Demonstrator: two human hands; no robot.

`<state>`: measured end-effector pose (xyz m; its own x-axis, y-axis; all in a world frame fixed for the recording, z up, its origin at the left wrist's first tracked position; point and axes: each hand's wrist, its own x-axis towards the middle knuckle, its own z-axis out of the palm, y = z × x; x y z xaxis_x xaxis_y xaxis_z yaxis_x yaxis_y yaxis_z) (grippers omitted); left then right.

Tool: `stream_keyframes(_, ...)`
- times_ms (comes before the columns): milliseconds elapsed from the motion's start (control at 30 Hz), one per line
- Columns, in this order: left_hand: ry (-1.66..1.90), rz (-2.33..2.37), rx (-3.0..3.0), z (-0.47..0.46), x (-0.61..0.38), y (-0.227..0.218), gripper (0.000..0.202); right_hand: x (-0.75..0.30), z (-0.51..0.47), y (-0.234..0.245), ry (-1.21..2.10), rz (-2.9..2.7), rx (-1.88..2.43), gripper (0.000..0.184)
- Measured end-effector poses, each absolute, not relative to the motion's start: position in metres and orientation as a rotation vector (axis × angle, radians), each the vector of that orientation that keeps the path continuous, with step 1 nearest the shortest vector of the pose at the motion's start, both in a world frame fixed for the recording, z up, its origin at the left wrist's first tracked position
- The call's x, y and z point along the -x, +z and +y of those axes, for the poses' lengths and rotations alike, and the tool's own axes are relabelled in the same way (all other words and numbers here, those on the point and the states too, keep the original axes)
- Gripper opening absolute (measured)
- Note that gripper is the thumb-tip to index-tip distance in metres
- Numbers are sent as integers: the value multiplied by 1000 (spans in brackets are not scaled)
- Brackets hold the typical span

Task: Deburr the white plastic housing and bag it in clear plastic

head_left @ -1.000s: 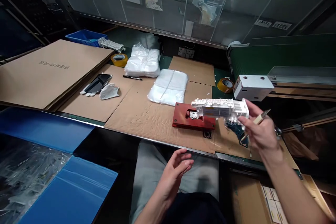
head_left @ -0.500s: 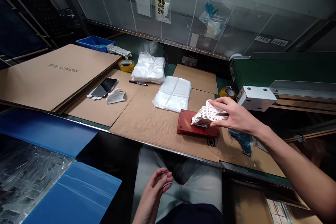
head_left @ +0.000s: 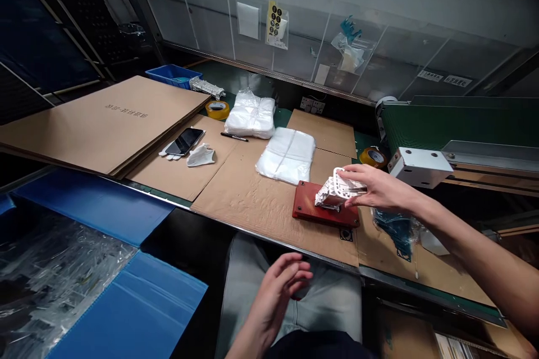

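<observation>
My right hand (head_left: 377, 188) grips a white plastic moulded part (head_left: 334, 193) and holds it, tilted, down onto a red fixture block (head_left: 311, 210) on the cardboard-covered bench. My left hand (head_left: 280, 289) hovers over my lap below the bench edge, fingers loosely curled and apart, holding nothing. A blue plastic bag (head_left: 396, 230) lies under my right forearm.
Two stacks of clear bags (head_left: 288, 154) lie behind the fixture, with a pen (head_left: 234, 137), a phone (head_left: 184, 141) on white gloves, and tape rolls (head_left: 373, 156). Flat cardboard sheets (head_left: 101, 120) lie left. A green conveyor (head_left: 458, 118) runs at right. A blue bin (head_left: 96, 291) with clear bags stands lower left.
My right hand has brought the white part down from the air to the red fixture and turned it. The left hand dropped, then rose a little. The view shifted left.
</observation>
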<state>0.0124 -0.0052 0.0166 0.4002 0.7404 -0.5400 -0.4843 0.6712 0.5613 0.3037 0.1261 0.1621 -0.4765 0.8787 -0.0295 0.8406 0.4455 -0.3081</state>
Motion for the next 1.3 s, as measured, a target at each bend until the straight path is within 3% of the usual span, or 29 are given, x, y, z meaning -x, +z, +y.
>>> stream_keyframes(167,714,443,-90,20,-60,60,60,-290,85,199,341,-2349,1365,92)
stream_keyframes(267,829,242,83,38,-61,79,76,-282,55,207,566,-2345,1328,83)
stream_keyframes(367,935,331,144,42,-36,79,64,-276,58,187,683,-2173,1489,37)
stream_keyframes(433,938,494,170,34,-14,71,55,-270,85,161,607,-2065,1695,23)
stream_keyframes(633,927,550,213,-9,33,67,53,-209,217,73,569,-2184,1955,18)
stream_keyframes(867,937,408,274,-39,49,86,64,-162,292,0,574,-2372,2132,31)
stream_keyframes(1133,937,532,194,-50,54,90,54,-171,296,-24,568,-2413,2178,31)
stream_keyframes(1300,971,726,-169,-48,55,78,51,-173,294,-19,495,-2305,2152,28)
